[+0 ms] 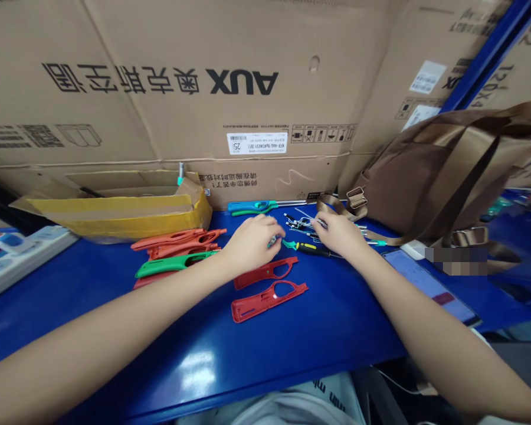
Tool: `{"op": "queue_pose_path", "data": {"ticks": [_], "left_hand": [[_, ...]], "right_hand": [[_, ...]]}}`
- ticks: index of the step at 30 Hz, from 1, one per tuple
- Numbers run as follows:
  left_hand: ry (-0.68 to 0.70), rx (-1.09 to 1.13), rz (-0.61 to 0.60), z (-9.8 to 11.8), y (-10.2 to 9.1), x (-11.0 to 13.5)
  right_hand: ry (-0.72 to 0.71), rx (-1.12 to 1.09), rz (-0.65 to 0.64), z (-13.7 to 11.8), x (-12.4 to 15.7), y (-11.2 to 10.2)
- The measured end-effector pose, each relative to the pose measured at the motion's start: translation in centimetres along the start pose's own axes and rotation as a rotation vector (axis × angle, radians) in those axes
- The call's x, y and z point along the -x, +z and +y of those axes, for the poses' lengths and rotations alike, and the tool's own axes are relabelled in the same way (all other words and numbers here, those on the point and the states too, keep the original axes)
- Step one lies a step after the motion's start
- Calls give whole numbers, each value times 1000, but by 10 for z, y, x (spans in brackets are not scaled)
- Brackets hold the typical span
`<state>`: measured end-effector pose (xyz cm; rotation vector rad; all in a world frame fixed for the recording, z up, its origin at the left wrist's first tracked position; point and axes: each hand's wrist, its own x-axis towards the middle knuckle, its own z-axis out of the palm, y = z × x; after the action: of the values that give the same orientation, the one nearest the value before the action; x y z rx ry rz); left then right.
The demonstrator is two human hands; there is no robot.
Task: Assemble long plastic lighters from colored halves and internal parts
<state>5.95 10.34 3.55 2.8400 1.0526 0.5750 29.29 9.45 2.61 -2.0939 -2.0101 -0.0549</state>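
My left hand (255, 241) is closed with its fingers curled around something small that I cannot make out. My right hand (340, 235) reaches into a pile of thin wired parts (298, 223), its fingertips pressed together at them; what they grip is hidden. Between the hands lie a small green trigger piece (288, 244) and a yellow-and-black screwdriver (312, 248). Below my left hand are two red lighter shell halves, the nearer red shell (268, 300) and the farther red shell (265, 273). Behind stands a blue-and-green gas lighter (252, 206) with a metal tube, lying flat.
On the left, red shells (177, 239) and a green shell (172, 265) lie stacked before a yellow-taped carton (115, 215). A power strip (26, 257) sits farther left. At right are a brown bag (407, 177) and a phone (429, 286). Cardboard (159, 118) walls the back.
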Motion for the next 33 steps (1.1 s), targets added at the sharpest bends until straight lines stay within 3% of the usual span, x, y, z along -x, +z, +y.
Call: {"op": "queue_pose_path", "data": {"ticks": [5, 9, 14, 24, 33], "left_hand": [[-88, -13, -27, -3, 26, -62], [-137, 19, -87, -6, 42, -81], [-132, 97, -44, -15, 48, -87], [-84, 149, 111, -10, 38, -99], [-59, 110, 137, -11, 43, -86]], "right_hand": [[36, 0, 71, -1, 1, -2], [24, 3, 92, -2, 1, -4], [25, -6, 82, -1, 0, -3], [12, -47, 68, 1, -2, 4], [12, -123, 155, 2, -2, 0]]}}
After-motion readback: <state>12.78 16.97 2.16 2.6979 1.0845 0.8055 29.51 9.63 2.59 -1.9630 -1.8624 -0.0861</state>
